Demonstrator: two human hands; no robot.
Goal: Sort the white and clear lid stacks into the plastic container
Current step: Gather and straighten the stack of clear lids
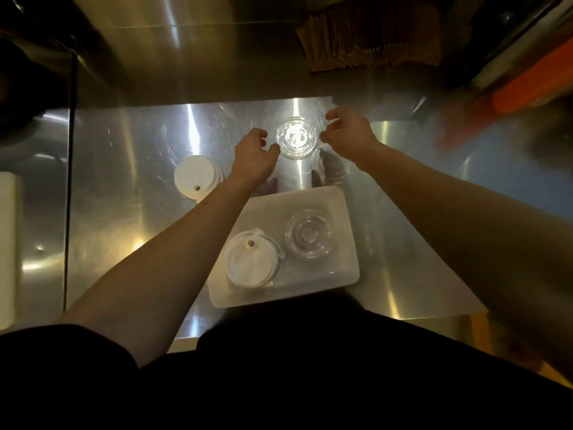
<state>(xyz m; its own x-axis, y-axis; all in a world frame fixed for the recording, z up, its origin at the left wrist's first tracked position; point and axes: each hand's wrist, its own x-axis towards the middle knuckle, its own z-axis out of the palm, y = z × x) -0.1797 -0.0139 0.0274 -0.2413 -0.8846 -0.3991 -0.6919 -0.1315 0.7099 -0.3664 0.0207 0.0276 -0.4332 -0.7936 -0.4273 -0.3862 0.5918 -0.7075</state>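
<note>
A stack of clear lids (296,137) stands on the steel counter, far centre. My left hand (255,155) is just left of it, fingers apart, thumb tip close to its rim. My right hand (348,133) hovers to its right, fingers curled apart, holding nothing. A second clear lid (319,159) lies partly under my right wrist. A stack of white lids (197,176) sits on the counter to the left. The white plastic container (347,243) lies near me and holds a white lid stack (251,263) on its left and a clear lid stack (310,234) on its right.
The steel counter (124,212) ends at a seam on the left with a white roll (9,243) beyond it. Brown paper sleeves (369,35) lie at the back right. Orange items (511,94) sit blurred at the right edge.
</note>
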